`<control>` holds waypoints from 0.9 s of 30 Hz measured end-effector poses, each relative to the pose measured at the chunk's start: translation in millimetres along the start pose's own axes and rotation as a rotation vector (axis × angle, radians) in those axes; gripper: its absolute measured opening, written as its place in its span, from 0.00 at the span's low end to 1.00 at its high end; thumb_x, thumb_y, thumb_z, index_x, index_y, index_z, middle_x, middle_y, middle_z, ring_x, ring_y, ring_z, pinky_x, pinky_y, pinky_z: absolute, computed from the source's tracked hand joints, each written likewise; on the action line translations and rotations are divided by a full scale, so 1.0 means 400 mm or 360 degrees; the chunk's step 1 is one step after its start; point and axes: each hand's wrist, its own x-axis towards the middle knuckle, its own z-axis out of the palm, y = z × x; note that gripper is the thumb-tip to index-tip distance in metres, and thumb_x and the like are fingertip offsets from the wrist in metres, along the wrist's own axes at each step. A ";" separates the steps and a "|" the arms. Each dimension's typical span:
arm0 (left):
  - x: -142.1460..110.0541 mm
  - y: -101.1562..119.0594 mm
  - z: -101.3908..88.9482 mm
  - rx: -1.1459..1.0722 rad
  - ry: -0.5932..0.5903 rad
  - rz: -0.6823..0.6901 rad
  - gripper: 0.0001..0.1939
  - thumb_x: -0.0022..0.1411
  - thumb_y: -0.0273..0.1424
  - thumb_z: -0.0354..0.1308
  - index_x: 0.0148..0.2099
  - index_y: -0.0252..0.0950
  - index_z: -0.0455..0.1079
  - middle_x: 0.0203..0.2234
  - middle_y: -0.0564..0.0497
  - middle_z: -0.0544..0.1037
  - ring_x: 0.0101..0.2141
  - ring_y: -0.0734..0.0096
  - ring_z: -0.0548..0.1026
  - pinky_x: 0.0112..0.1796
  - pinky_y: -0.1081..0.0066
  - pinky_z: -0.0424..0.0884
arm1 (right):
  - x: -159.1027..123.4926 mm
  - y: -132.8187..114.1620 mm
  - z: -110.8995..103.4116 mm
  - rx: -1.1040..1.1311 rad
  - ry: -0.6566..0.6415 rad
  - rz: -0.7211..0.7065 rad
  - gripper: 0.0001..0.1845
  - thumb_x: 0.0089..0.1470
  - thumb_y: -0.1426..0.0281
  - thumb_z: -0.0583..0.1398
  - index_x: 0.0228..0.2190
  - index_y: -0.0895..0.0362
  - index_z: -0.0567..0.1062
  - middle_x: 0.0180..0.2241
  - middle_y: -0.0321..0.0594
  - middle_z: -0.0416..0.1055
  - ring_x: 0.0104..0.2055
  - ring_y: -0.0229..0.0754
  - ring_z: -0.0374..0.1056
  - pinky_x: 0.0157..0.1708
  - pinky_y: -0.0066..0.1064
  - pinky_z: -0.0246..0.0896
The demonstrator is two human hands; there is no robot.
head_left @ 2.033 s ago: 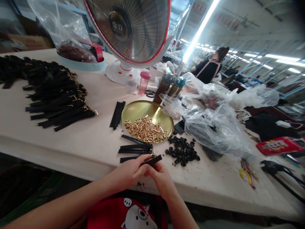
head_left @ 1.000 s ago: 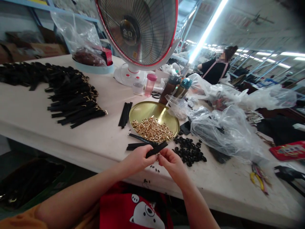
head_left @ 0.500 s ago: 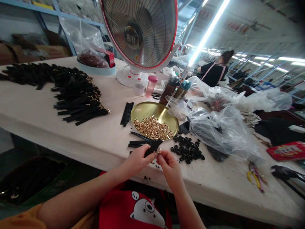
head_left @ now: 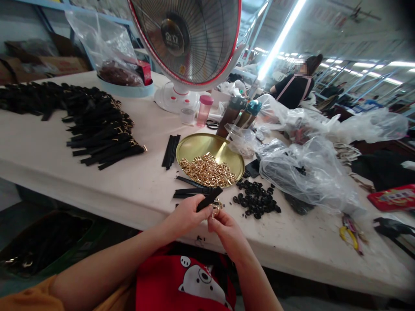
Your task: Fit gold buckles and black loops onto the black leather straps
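My left hand (head_left: 189, 215) is closed around a black strap (head_left: 212, 197) that sticks up past the fingers. At the strap's near end, thumb and fingers of my right hand (head_left: 229, 233) pinch a small gold buckle (head_left: 215, 211), touching the left fingertips. Just beyond the hands, a round gold tray (head_left: 194, 143) bears a heap of gold buckles (head_left: 209, 169). More black straps (head_left: 186, 193) lie left of my hands, and a bundle of straps (head_left: 170, 151) lies beside the tray. Small black pieces (head_left: 257, 198) are piled to the right.
A long pile of black straps with gold buckles (head_left: 103, 129) covers the table's left. Behind the tray stand a fan-shaped heater (head_left: 184, 43), a pink cup (head_left: 204, 111) and bottles (head_left: 230, 116). Plastic bags (head_left: 301, 172) and yellow-handled pliers (head_left: 348, 237) lie right. A person (head_left: 295, 88) is beyond.
My right hand has shifted slightly down and left, and the gold buckle shows more clearly between the hands. The left hand keeps its hold on the strap. The camera view has shifted a little.
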 end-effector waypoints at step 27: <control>-0.022 -0.039 0.038 -0.0608 -0.0312 -0.0389 0.14 0.54 0.41 0.48 0.25 0.36 0.55 0.12 0.61 0.55 0.13 0.81 0.54 0.15 0.79 0.51 | -0.030 0.045 -0.024 -0.1199 0.0330 -0.1065 0.07 0.53 0.75 0.55 0.31 0.53 0.72 0.33 0.40 0.68 0.37 0.40 0.66 0.38 0.33 0.62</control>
